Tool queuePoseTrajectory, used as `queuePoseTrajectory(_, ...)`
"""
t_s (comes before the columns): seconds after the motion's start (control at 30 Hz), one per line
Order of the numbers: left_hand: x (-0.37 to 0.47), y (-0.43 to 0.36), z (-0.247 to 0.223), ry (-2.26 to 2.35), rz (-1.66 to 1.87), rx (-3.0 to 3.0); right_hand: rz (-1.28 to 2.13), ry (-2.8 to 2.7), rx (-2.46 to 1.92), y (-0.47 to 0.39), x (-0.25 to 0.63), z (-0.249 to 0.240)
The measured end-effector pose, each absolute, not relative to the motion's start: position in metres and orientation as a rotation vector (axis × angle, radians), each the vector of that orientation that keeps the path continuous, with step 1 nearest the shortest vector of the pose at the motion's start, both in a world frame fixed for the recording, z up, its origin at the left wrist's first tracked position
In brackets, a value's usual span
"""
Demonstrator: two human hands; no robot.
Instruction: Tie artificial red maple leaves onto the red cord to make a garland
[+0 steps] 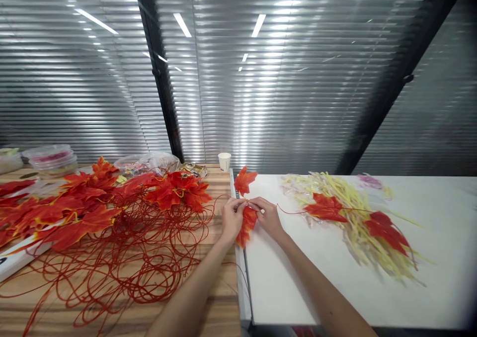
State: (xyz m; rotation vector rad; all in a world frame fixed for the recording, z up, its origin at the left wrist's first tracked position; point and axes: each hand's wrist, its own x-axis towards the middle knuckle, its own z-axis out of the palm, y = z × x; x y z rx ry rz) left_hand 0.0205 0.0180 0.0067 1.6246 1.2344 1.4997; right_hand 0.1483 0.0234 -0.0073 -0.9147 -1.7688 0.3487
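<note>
My left hand point(232, 218) and my right hand point(267, 214) meet over the seam between the two tabletops, fingers pinched. Between them is a red artificial maple leaf point(246, 224), hanging down toward me. Another maple leaf point(245, 180) lies just beyond my fingertips. A thin red cord point(290, 211) runs out from my right hand to two more leaves point(325, 208) on the white table. On the left side the cord leads back to a large loose tangle point(149, 257). My fingers hide the spot where leaf and cord meet.
A heap of red maple leaves point(82, 203) lies on the wooden table point(219, 297) at left. Behind it stand plastic tubs point(52, 159) and a paper cup point(224, 161). Yellow paper strips point(357, 227) spread over the white table point(290, 297). Blinds point(261, 88) close off the back.
</note>
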Motion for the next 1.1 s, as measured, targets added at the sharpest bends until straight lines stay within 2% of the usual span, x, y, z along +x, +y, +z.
queuePoseTrajectory(1.1, 0.0205, 0.0201, 0.0026, 1.209, 1.51, 1.629, 0.331, -1.797, -0.933, 0.0273, 0.1515, -0.0122)
